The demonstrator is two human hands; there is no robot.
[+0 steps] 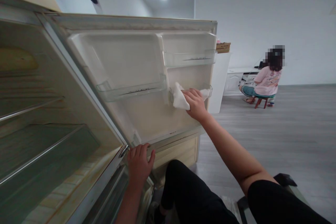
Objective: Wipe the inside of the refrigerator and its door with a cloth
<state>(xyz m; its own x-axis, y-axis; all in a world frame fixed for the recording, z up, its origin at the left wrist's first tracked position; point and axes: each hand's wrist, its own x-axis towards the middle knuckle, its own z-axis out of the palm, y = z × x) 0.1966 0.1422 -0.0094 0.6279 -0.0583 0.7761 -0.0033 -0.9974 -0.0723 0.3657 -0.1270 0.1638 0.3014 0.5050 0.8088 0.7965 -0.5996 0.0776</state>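
Note:
My right hand (195, 104) is closed on a white cloth (180, 96) and presses it against the right-hand clear shelf on the inside of the open refrigerator door (141, 119). Part of the cloth shows past my fingers on the right side; that shelf is mostly covered. My left hand (140, 159) rests at the lower hinge-side corner of this door, its fingers laid over the bottom edge and the thumb apart. A longer clear door shelf (133, 91) and an upper right one (190, 58) sit nearby.
The refrigerator interior, with glass shelves (39, 154), stands at the left. Beneath the upper door is a lower door (174, 152), also open. My knee (181, 182) is close below. A person (267, 80) sits on a stool at the back right, by a white desk (233, 80).

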